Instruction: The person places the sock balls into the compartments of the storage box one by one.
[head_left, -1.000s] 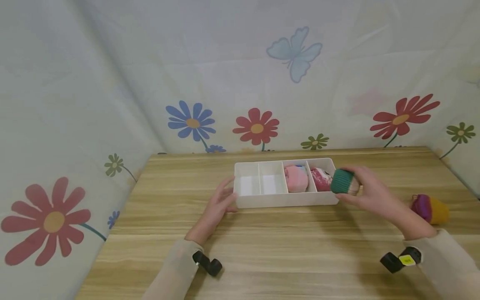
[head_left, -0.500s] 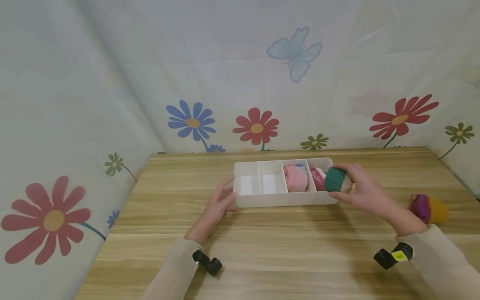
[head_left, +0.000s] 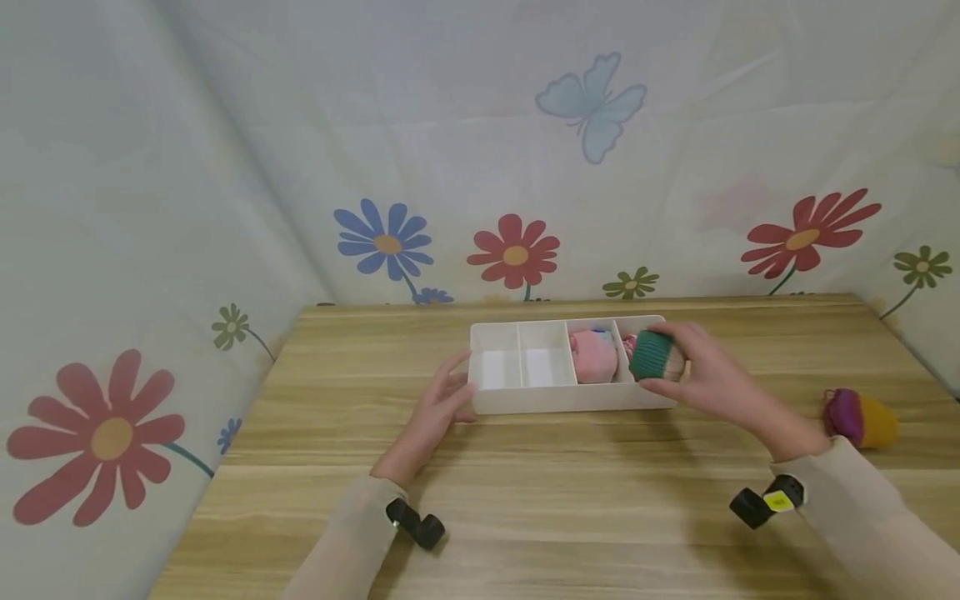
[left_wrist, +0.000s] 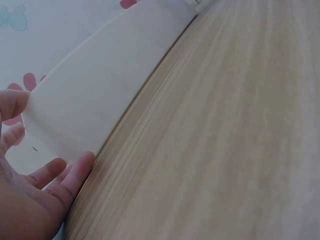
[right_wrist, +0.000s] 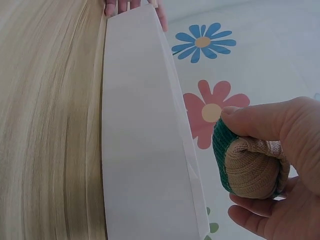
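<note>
A white divided box [head_left: 573,401] lies lengthwise on the table. My right hand [head_left: 708,371] pinches a rolled-up sock [head_left: 651,357], ribbed green with a beige part, between thumb and fingers, above the rightmost compartment. In the right wrist view the beige folds of the sock [right_wrist: 250,172] face the camera, higher than the box wall [right_wrist: 145,130]. A pink rolled sock [head_left: 594,357] fills the compartment left of it. The red-and-white bundle [head_left: 628,343] in the rightmost compartment is mostly hidden. My left hand [head_left: 435,408] touches the box's left end with spread fingers [left_wrist: 80,167].
On the table's right side lies a purple and yellow rolled sock [head_left: 860,418], beyond my right forearm. Two left compartments [head_left: 543,367] show bare white floors. A flower-printed cloth [head_left: 450,150] hangs behind the wooden table [head_left: 525,500].
My right hand has carried the green and beige sock leftward, from the box's right end to over the rightmost compartment, covering more of the red-and-white bundle. The left hand stays in place.
</note>
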